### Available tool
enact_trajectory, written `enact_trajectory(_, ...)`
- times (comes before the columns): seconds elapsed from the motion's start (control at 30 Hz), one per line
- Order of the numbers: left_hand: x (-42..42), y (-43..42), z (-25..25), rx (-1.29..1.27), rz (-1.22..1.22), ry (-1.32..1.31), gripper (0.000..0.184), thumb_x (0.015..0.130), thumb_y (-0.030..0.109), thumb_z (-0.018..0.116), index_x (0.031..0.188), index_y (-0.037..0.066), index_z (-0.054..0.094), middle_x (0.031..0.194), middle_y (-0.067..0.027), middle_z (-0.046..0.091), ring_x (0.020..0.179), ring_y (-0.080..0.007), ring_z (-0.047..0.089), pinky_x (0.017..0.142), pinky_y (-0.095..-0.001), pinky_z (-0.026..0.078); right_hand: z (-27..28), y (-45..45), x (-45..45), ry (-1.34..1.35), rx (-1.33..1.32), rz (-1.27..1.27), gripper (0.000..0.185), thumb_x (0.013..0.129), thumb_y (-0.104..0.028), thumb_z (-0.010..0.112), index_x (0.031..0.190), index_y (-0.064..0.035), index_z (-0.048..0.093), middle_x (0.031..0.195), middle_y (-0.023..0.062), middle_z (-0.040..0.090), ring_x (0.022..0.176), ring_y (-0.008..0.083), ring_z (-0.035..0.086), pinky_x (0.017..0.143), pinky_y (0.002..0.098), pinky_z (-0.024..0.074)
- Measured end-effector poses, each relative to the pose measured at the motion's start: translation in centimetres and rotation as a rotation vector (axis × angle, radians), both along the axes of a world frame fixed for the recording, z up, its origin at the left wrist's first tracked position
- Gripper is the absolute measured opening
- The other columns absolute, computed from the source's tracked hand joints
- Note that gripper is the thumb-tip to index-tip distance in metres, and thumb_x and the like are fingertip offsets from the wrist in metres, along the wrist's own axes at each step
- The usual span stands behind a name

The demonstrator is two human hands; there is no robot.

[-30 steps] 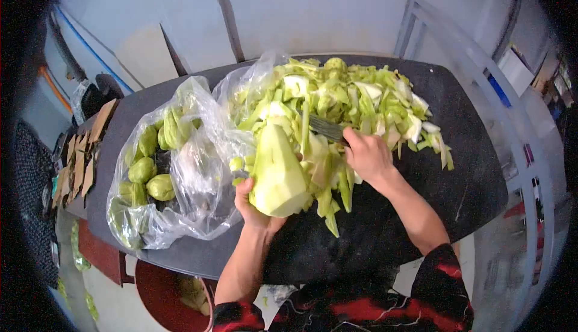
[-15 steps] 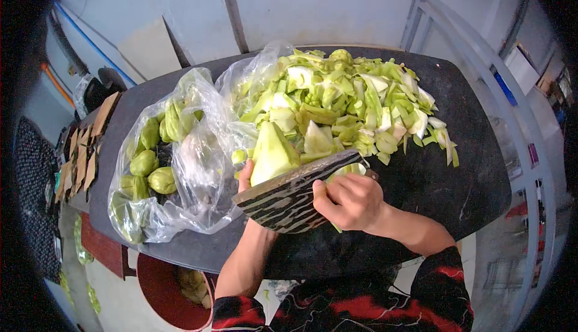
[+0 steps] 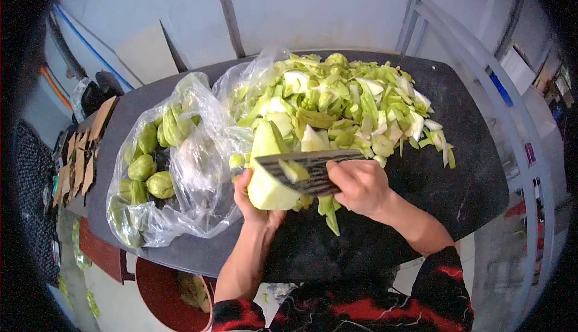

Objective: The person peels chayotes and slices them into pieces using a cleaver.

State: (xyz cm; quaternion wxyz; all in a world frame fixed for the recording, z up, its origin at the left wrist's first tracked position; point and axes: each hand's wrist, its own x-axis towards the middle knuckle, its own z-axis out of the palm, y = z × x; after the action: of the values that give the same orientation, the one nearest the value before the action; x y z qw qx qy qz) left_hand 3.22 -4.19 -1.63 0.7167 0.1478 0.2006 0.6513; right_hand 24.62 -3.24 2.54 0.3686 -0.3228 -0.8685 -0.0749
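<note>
My left hand (image 3: 248, 205) is wrapped round the lower end of a large, pale green, peeled chayote (image 3: 268, 190), held up over the table. In my right hand (image 3: 362, 187) is a broad kitchen knife (image 3: 319, 176) with a dark, wavy-patterned blade; the fingers cover its handle. The blade lies across the chayote's right side, with a slip of peel stuck to its face. Below the knife hangs a green strip of peel (image 3: 329, 211). Behind both hands spreads a heap of chayote peelings (image 3: 355, 100).
A clear plastic bag (image 3: 201, 205) with several whole chayotes (image 3: 142, 167) lies on the left of the black table (image 3: 409, 223). Below the table's front edge stands a red bucket (image 3: 158, 287) with scraps. A metal railing (image 3: 463, 37) runs along the right.
The knife has turned and moved up and right, so its blade now crosses the chayote's side. The chayote shows more of its lower part, and a peel strip hangs beneath the blade.
</note>
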Motion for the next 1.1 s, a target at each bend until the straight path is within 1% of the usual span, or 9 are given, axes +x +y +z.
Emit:
enact_trajectory(0.07, 0.3, 0.0, 0.0, -0.102, 0.06, 0.026, 0.065, 0.081, 0.046, 0.057, 0.126, 0.0, 0.052, 0.12, -0.0187, 0.059, 0.109, -0.033, 0.058, 0.095, -0.0441, 0.048, 1.1, -1.3, -0.4, -0.02, 0.003, 0.07, 0.017, 0.072, -0.005, 0.06, 0.089, -0.0006, 0.06, 0.059, 0.005, 0.053, 0.051, 0.0219, 0.059, 0.047, 0.0354, 0.0506)
enact_trajectory(0.13, 0.5, 0.0, 0.6, 0.045, -0.075, 0.055, 0.065, 0.082, 0.046, 0.057, 0.126, -0.001, 0.052, 0.119, -0.0188, 0.059, 0.109, -0.0339, 0.058, 0.093, -0.0434, 0.048, 1.0, -1.5, -0.7, -0.009, 0.039, 0.095, 0.018, 0.073, -0.007, 0.059, 0.09, -0.0008, 0.06, 0.059, 0.0036, 0.053, 0.05, 0.0206, 0.059, 0.046, 0.0343, 0.0502)
enact_trajectory(0.27, 0.0, -0.1, 0.4, -0.035, -0.004, 0.132, 0.066, 0.079, 0.046, 0.058, 0.126, 0.0, 0.052, 0.113, -0.0171, 0.062, 0.099, -0.0335, 0.063, 0.086, -0.0454, 0.053, -2.3, 2.1, 0.0, -0.055, -0.051, -0.115, 0.008, 0.079, -0.011, 0.059, 0.082, -0.0054, 0.054, 0.061, 0.0081, 0.057, 0.055, 0.0234, 0.064, 0.046, 0.0373, 0.0505)
enact_trajectory(0.53, 0.1, -0.5, 0.7, 0.163, -0.132, -0.046, 0.066, 0.082, 0.048, 0.055, 0.131, 0.005, 0.05, 0.111, -0.0173, 0.063, 0.095, -0.0335, 0.064, 0.074, -0.0477, 0.056, -1.9, 1.8, 0.8, -0.064, 0.067, -0.155, 0.011, 0.08, -0.009, 0.058, 0.09, -0.0046, 0.056, 0.063, 0.0066, 0.057, 0.056, 0.0253, 0.064, 0.047, 0.0356, 0.0516)
enact_trajectory(0.63, 0.1, -0.4, -0.2, 0.026, -0.132, 0.047, 0.07, 0.082, 0.047, 0.055, 0.136, 0.004, 0.046, 0.117, -0.0204, 0.06, 0.1, -0.0354, 0.062, 0.079, -0.0484, 0.054, -3.8, 4.5, 2.2, -0.125, -0.257, -0.389, 0.012, 0.083, -0.009, 0.056, 0.094, -0.0062, 0.051, 0.072, 0.0137, 0.064, 0.063, 0.0348, 0.066, 0.053, 0.0443, 0.0525)
enact_trajectory(0.8, 0.4, 0.5, 0.2, 0.095, -0.109, -0.083, 0.076, 0.084, 0.05, 0.056, 0.142, 0.003, 0.039, 0.13, -0.0217, 0.052, 0.111, -0.0343, 0.055, 0.092, -0.0488, 0.047, -2.5, 4.2, 2.7, -0.019, -0.321, -0.395, 0.02, 0.078, -0.007, 0.064, 0.095, -0.0049, 0.052, 0.076, 0.0159, 0.065, 0.067, 0.0395, 0.064, 0.059, 0.0473, 0.0513)
enact_trajectory(0.93, 0.2, 0.9, 0.3, 0.088, -0.081, -0.089, 0.072, 0.086, 0.048, 0.055, 0.141, 0.004, 0.04, 0.128, -0.0216, 0.053, 0.111, -0.0345, 0.056, 0.092, -0.0478, 0.048, -1.9, 2.8, 1.5, -0.003, -0.261, -0.319, 0.016, 0.078, -0.008, 0.066, 0.087, -0.0041, 0.053, 0.074, 0.0143, 0.063, 0.068, 0.0354, 0.064, 0.058, 0.0438, 0.0512)
enact_trajectory(1.03, 0.5, 1.0, 0.4, -0.036, 0.051, 0.026, 0.07, 0.086, 0.047, 0.052, 0.138, 0.001, 0.043, 0.128, -0.0197, 0.055, 0.111, -0.0339, 0.058, 0.095, -0.0449, 0.049, -0.3, 0.5, 0.7, -0.02, -0.077, -0.068, 0.026, 0.067, -0.006, 0.068, 0.09, -0.0009, 0.057, 0.065, 0.0101, 0.057, 0.058, 0.0297, 0.062, 0.052, 0.0391, 0.0503)
enact_trajectory(1.1, 0.8, 0.6, 1.0, 0.024, 0.024, 0.006, 0.068, 0.088, 0.049, 0.049, 0.136, 0.002, 0.046, 0.126, -0.0184, 0.057, 0.111, -0.0329, 0.058, 0.095, -0.0435, 0.048, 0.4, -0.6, -0.3, -0.055, 0.096, -0.009, 0.015, 0.073, -0.009, 0.061, 0.086, -0.0024, 0.059, 0.06, 0.0032, 0.051, 0.052, 0.0192, 0.058, 0.048, 0.0324, 0.0502)
